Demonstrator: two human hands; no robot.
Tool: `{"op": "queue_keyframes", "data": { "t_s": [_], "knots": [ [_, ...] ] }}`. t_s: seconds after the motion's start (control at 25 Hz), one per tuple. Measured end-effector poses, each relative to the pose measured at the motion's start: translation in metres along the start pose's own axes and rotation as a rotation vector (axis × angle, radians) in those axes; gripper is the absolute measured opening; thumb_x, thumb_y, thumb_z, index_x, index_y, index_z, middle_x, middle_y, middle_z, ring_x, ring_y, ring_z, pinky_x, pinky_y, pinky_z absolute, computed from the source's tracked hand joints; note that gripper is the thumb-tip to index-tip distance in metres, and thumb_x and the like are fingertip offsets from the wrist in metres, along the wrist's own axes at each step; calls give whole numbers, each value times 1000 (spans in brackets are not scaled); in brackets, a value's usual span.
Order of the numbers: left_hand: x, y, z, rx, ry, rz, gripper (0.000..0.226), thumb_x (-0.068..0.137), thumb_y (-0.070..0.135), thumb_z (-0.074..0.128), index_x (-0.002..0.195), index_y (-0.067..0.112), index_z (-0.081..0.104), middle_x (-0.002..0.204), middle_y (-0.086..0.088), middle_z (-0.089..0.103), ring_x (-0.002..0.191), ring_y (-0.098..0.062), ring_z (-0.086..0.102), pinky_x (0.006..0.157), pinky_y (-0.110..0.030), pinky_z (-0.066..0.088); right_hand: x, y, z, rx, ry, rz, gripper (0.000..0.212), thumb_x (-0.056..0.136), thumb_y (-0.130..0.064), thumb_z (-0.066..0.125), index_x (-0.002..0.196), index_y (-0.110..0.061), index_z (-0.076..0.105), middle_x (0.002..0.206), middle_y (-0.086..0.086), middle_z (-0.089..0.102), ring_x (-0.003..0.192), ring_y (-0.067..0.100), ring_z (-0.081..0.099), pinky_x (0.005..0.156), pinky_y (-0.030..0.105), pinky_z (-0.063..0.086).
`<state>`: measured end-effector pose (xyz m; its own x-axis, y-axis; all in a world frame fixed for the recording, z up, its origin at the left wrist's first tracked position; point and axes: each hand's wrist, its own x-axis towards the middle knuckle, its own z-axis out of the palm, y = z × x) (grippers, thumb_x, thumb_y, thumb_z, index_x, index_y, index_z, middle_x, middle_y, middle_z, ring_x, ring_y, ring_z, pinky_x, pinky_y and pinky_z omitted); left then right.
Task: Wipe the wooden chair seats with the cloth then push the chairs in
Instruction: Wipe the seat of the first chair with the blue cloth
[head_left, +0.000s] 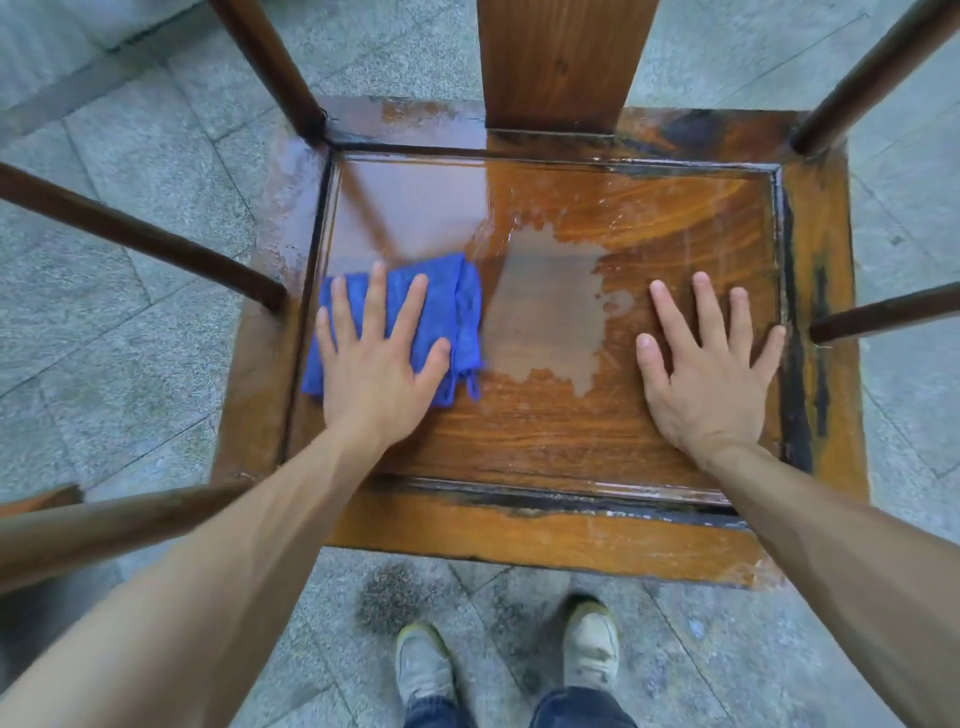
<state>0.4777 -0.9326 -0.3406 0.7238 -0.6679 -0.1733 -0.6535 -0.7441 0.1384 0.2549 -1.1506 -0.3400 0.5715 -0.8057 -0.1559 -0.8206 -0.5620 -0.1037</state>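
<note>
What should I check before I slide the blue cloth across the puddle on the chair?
1. Cloth under the wiping hand: ok. The left hand presses flat on the blue cloth.
2. Chair held steady: ok. The right hand lies flat on the wooden chair seat.
3. Water left to wipe: not ok. A puddle sits mid-seat, just right of the cloth.
4. Path to the puddle: ok. Nothing lies between cloth and puddle.
5. Right hand out of the way: not ok. It rests just past the puddle, in the cloth's line.
6. How wet the cloth is: cannot tell.
</note>
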Motion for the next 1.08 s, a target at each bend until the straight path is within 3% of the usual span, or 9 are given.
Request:
{"op": "queue_keyframes", "data": {
  "t_s": [0.24,0.4,0.52,0.68,0.8,0.96,1.08],
  "knots": [
    [-130,7,24,-8,-22,-194,69,94,59,31,158,31,28,169,-12,12,152,-49,9,119,-67,18,-3,1,0,13,11,-17,59,100,-63,7,156,-47,8,169,-5,8,156,29,2,121,66,3],
    [-147,45,30,22,-68,-51,71,91,65,35,156,41,23,169,-12,10,150,-55,6,114,-75,18,-5,0,2,25,39,-21,57,101,-60,12,157,-45,12,169,-3,12,156,30,6,120,67,6],
    [-94,68,23,10,-30,-71,69,91,74,29,155,49,20,170,-10,6,147,-61,2,110,-80,10,-3,2,4,26,58,-35,57,102,-58,17,157,-43,16,168,-1,17,155,32,10,119,68,8],
    [35,86,4,2,14,-122,73,87,78,20,155,53,13,171,-4,0,148,-58,-5,113,-78,2,-3,2,5,30,59,-46,57,101,-57,19,156,-43,16,168,-1,16,154,34,11,119,69,8],
    [112,107,-5,4,26,-80,71,87,77,22,154,53,16,170,-2,7,149,-56,-5,114,-76,-1,-1,3,7,39,48,-50,57,101,-55,22,156,-43,16,168,-1,17,154,35,11,118,70,8],
    [140,155,-5,-8,8,-36,65,93,70,31,154,52,16,170,-1,5,150,-53,-8,115,-75,-3,1,4,7,47,52,-49,59,100,-55,23,157,-40,14,168,-1,17,154,34,11,118,70,9],
    [125,181,3,41,-11,188,65,94,68,30,155,51,13,170,3,3,151,-51,-9,115,-75,-4,3,5,5,107,97,-15,67,99,-53,27,159,-33,6,168,0,14,154,29,13,120,66,8]
  ]
}}
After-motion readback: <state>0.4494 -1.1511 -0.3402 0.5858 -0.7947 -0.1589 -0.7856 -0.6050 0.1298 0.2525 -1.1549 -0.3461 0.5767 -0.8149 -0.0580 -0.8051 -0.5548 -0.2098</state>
